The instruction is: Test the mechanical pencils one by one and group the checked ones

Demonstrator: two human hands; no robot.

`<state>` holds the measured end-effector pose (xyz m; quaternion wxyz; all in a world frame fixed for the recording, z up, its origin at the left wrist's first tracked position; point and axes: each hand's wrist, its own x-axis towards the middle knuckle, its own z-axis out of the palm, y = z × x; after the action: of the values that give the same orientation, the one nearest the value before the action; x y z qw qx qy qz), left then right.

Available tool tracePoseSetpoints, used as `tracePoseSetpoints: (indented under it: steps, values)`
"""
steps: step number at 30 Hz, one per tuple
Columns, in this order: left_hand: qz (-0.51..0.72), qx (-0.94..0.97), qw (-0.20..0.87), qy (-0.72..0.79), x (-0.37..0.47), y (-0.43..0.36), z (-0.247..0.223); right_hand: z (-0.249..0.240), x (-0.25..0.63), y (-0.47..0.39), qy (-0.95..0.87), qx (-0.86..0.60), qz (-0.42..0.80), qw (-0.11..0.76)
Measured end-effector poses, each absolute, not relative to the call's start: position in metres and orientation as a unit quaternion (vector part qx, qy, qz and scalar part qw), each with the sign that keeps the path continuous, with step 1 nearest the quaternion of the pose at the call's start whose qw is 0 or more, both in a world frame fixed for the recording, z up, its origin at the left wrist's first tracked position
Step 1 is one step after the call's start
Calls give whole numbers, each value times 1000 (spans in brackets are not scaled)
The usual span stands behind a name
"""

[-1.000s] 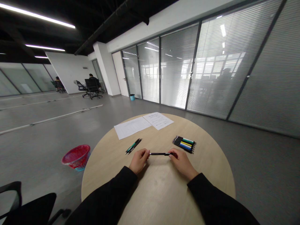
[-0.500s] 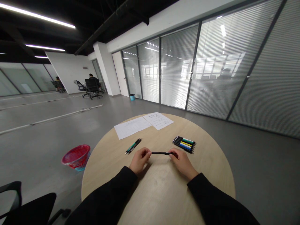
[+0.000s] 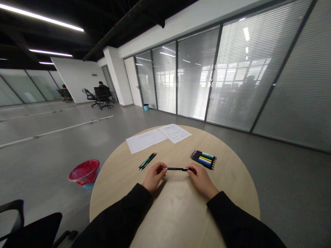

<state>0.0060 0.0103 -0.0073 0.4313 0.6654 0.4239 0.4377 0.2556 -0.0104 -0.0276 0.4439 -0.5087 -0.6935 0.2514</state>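
A black pen (image 3: 176, 168) is stretched level between my two hands, low over the near middle of the round table. My left hand (image 3: 154, 175) is closed, pinching one end between thumb and fingers. At the other end, which has the clip, my right hand (image 3: 200, 177) grips it the same way. Beyond my left hand lie a green-and-black pen (image 3: 146, 161) and a dark pen (image 3: 150, 162), side by side and slanted. Past my right hand, several pens (image 3: 203, 159) with green, white, yellow and blue barrels lie in a close row.
Two printed paper sheets (image 3: 146, 140) lie at the far side of the wooden table (image 3: 232, 193). A red-lined waste basket (image 3: 85, 172) stands on the floor to the left. A black chair (image 3: 33, 229) is at the lower left. People sit on office chairs (image 3: 102, 96) far off.
My left fingers have shifted slightly at the pen's end, where a light tip now shows. My right hand and the pens on the table stay where they were.
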Motion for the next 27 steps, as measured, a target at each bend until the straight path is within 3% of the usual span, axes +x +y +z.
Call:
tracePoseSetpoints:
  steps: [11,19,27]
  values:
    - [407,678,378,481,6,8,-5,-23,253,-13,-695,-502,260,445]
    - [445,656,432,429,7,7,-7,-23,254,-12,-694,-501,252,452]
    - [423,681,412,434,3,11,-10,-24,254,-12,-691,-508,251,448]
